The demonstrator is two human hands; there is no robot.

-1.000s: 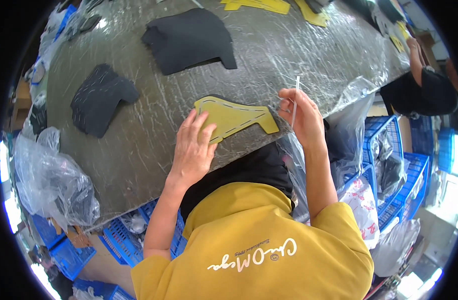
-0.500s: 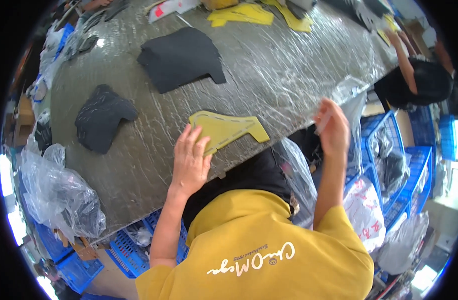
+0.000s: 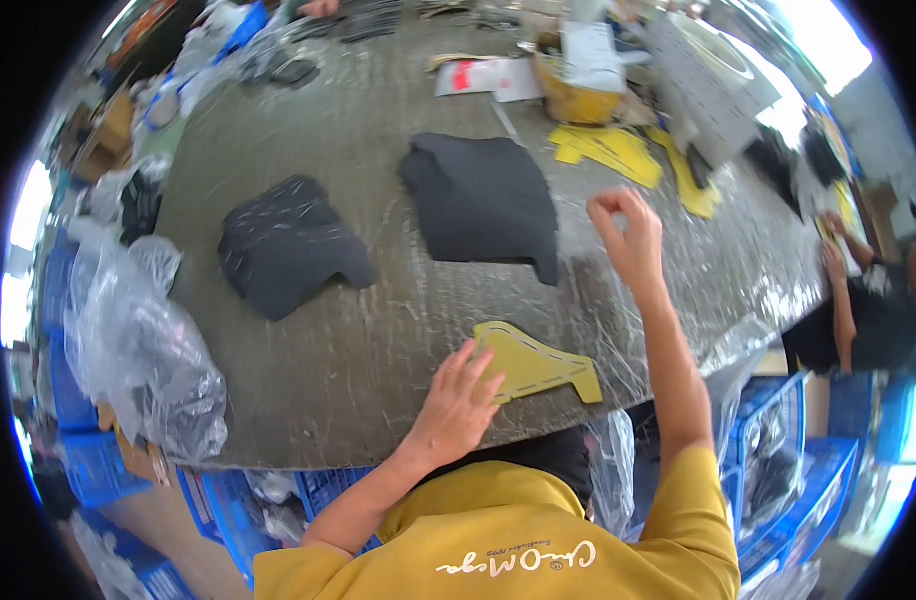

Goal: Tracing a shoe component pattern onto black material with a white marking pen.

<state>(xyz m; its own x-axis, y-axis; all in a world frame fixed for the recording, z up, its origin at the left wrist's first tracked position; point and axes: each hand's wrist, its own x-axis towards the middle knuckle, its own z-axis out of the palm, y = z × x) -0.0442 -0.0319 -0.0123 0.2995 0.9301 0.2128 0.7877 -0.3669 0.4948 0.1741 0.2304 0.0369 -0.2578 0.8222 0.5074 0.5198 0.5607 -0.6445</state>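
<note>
My left hand (image 3: 454, 410) lies with outstretched fingers on the left end of a yellow template (image 3: 534, 366) with dashed slots along its edges. The template rests flat near the table's front edge. Above the table to the right, my right hand (image 3: 633, 238) is raised, thumb and fingers drawn together. Anything inside that pinch is too small or hidden to name. Beyond the template lies a stack of dark cut pieces (image 3: 483, 200) with a notched lower right corner. Farther left sits another dark stack (image 3: 290, 250), its surface marked with pale strokes.
More yellow templates (image 3: 613, 155) lie at the back right, beside a yellow tub (image 3: 576, 98) and a white perforated box (image 3: 713, 90). Clear plastic bags (image 3: 143, 345) hang over the left edge. Blue crates (image 3: 778, 430) stand below; a co-worker's arms (image 3: 840, 285) show at far right.
My view has shifted, so the table's far side shows more. My right hand has moved from beyond the front edge to over the table, its fingers closing together. My left hand stays on the template.
</note>
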